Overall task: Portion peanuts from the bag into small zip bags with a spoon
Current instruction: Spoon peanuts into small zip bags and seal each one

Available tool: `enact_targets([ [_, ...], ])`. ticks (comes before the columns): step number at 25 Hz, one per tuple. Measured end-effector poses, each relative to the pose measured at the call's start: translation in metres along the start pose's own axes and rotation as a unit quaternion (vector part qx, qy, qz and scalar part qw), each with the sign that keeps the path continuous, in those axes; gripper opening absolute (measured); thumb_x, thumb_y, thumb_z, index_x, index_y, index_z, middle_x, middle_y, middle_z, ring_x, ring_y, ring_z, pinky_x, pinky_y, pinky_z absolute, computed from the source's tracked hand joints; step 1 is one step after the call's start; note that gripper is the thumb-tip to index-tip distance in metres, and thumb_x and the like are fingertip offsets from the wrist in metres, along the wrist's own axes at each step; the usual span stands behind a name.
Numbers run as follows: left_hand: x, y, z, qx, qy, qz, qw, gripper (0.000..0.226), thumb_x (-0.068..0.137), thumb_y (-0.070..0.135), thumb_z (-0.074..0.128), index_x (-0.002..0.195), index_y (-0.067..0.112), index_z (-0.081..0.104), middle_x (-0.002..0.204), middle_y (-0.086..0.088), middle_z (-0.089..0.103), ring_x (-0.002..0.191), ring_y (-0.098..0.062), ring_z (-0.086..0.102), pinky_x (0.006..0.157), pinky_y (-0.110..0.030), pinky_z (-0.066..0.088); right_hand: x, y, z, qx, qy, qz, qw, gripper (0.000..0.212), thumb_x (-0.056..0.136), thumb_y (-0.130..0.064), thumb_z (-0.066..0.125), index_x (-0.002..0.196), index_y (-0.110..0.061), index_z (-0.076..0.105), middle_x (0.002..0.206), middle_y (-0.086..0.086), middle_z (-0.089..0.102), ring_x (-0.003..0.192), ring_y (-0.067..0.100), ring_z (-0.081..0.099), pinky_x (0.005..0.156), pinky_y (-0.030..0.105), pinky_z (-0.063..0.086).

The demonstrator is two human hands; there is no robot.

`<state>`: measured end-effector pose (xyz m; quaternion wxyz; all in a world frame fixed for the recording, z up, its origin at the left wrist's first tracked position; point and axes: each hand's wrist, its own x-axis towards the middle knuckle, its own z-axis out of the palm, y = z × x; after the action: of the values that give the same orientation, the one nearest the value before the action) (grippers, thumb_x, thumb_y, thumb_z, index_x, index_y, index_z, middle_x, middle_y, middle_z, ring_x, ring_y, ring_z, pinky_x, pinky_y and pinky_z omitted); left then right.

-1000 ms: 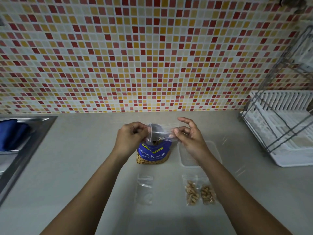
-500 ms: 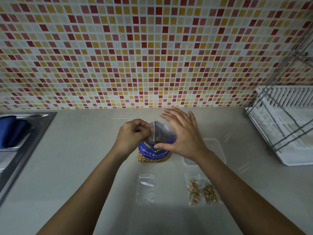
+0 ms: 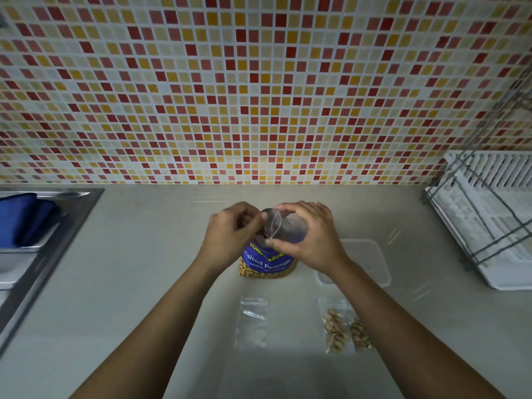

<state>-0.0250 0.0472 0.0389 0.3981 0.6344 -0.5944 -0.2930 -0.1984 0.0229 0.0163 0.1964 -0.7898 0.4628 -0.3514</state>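
Because both hands crowd over its top, the mouth of the peanut bag (image 3: 266, 264) is mostly hidden; only the blue label and a strip of nuts at its base show where it stands on the counter (image 3: 144, 269). The left hand (image 3: 230, 236) has its fingers curled in and seems to pinch the bag's clear upper edge, though motion blur smears the contact. The right hand (image 3: 306, 240) arches over the same clear top, thumb and forefinger curved round it in a grip. Its wrist covers the near left corner of a clear plastic tub (image 3: 367, 260) just right of the bag. Nearer the person an empty zip bag (image 3: 252, 321) lies flat, and two filled zip bags (image 3: 335, 331) lie side by side, the right one partly overlapped by the right forearm. A sink (image 3: 57, 226) holding a blue cloth (image 3: 23, 217) is cut off at the left edge, a dish rack (image 3: 489, 226) at the right.
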Motion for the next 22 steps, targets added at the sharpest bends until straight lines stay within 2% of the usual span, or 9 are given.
enact_targets([
  [2, 0.006, -0.007, -0.004, 0.085, 0.143, 0.02, 0.986, 0.019, 0.089, 0.028, 0.06, 0.1, 0.012, 0.061, 0.098, -0.003, 0.061, 0.076, -0.007, 0.058, 0.064, -0.007, 0.041, -0.001, 0.005, 0.001, 0.059, 0.019, 0.036, 0.997, 0.057, 0.061, -0.059, 0.073, 0.11, -0.035, 0.057, 0.108, -0.021, 0.059, 0.104, 0.001, 0.052, 0.1, 0.04, 0.039],
  [3, 0.011, -0.013, -0.006, 0.118, 0.174, -0.009, 0.978, 0.031, 0.088, 0.033, 0.06, 0.11, 0.011, 0.058, 0.11, -0.007, 0.056, 0.087, -0.014, 0.058, 0.073, -0.015, 0.044, -0.002, 0.008, 0.001, 0.109, 0.033, 0.06, 0.992, 0.058, 0.061, -0.053, 0.078, 0.112, -0.035, 0.056, 0.11, -0.017, 0.061, 0.106, 0.004, 0.054, 0.097, 0.035, 0.043],
  [5, 0.02, -0.028, -0.007, 0.142, 0.112, -0.13, 0.975, 0.052, 0.086, 0.044, 0.06, 0.123, 0.009, 0.051, 0.121, -0.013, 0.055, 0.101, -0.023, 0.057, 0.081, -0.031, 0.048, -0.004, 0.014, 0.002, 0.192, 0.049, 0.103, 0.975, 0.059, 0.065, -0.039, 0.082, 0.117, -0.029, 0.056, 0.114, -0.007, 0.063, 0.109, 0.007, 0.056, 0.092, 0.022, 0.047],
  [7, 0.023, -0.037, -0.002, 0.119, 0.043, -0.155, 0.98, 0.041, 0.088, 0.038, 0.059, 0.114, 0.007, 0.06, 0.105, -0.012, 0.065, 0.089, -0.021, 0.059, 0.069, -0.025, 0.044, -0.006, 0.018, 0.004, 0.231, 0.051, 0.128, 0.963, 0.057, 0.066, -0.034, 0.081, 0.117, -0.03, 0.056, 0.115, -0.006, 0.062, 0.108, 0.008, 0.057, 0.089, 0.016, 0.047],
  [9, 0.021, -0.035, 0.004, 0.079, 0.046, -0.082, 0.992, 0.018, 0.09, 0.023, 0.058, 0.097, 0.01, 0.068, 0.087, -0.009, 0.069, 0.077, -0.018, 0.06, 0.058, -0.017, 0.039, -0.008, 0.021, 0.007, 0.255, 0.055, 0.142, 0.955, 0.055, 0.065, -0.036, 0.081, 0.114, -0.036, 0.056, 0.114, -0.007, 0.062, 0.105, 0.009, 0.058, 0.085, 0.016, 0.049],
  [11, 0.018, -0.029, 0.007, 0.1, 0.042, 0.006, 0.994, 0.015, 0.09, 0.018, 0.057, 0.091, 0.01, 0.07, 0.079, -0.005, 0.069, 0.069, -0.015, 0.059, 0.055, -0.014, 0.039, -0.01, 0.025, 0.009, 0.274, 0.05, 0.158, 0.947, 0.052, 0.065, -0.038, 0.08, 0.112, -0.038, 0.055, 0.114, -0.007, 0.062, 0.103, 0.011, 0.059, 0.082, 0.02, 0.051],
  [15, 0.022, -0.028, 0.014, 0.193, 0.012, 0.139, 0.971, 0.018, 0.09, 0.021, 0.058, 0.09, 0.009, 0.071, 0.079, -0.009, 0.073, 0.069, -0.026, 0.065, 0.063, -0.032, 0.051, -0.018, 0.036, 0.012, 0.294, 0.013, 0.189, 0.937, 0.049, 0.064, -0.04, 0.081, 0.107, -0.038, 0.057, 0.109, -0.009, 0.063, 0.095, 0.001, 0.061, 0.077, 0.016, 0.048],
  [19, 0.029, -0.031, 0.022, 0.154, 0.048, 0.005, 0.987, 0.022, 0.091, 0.019, 0.055, 0.093, 0.004, 0.071, 0.086, -0.013, 0.073, 0.071, -0.021, 0.061, 0.064, -0.025, 0.043, -0.02, 0.042, 0.014, 0.303, -0.011, 0.2, 0.932, 0.049, 0.063, -0.041, 0.078, 0.108, -0.034, 0.059, 0.109, -0.009, 0.066, 0.101, 0.005, 0.062, 0.077, 0.015, 0.048],
  [22, 0.034, -0.029, 0.024, 0.045, 0.075, -0.126, 0.988, 0.022, 0.089, 0.018, 0.056, 0.088, 0.003, 0.073, 0.087, -0.016, 0.072, 0.082, -0.028, 0.065, 0.073, -0.033, 0.053, -0.019, 0.043, 0.011, 0.314, -0.037, 0.201, 0.927, 0.05, 0.064, -0.038, 0.078, 0.109, -0.033, 0.058, 0.112, -0.007, 0.066, 0.105, 0.006, 0.061, 0.08, 0.016, 0.048],
])
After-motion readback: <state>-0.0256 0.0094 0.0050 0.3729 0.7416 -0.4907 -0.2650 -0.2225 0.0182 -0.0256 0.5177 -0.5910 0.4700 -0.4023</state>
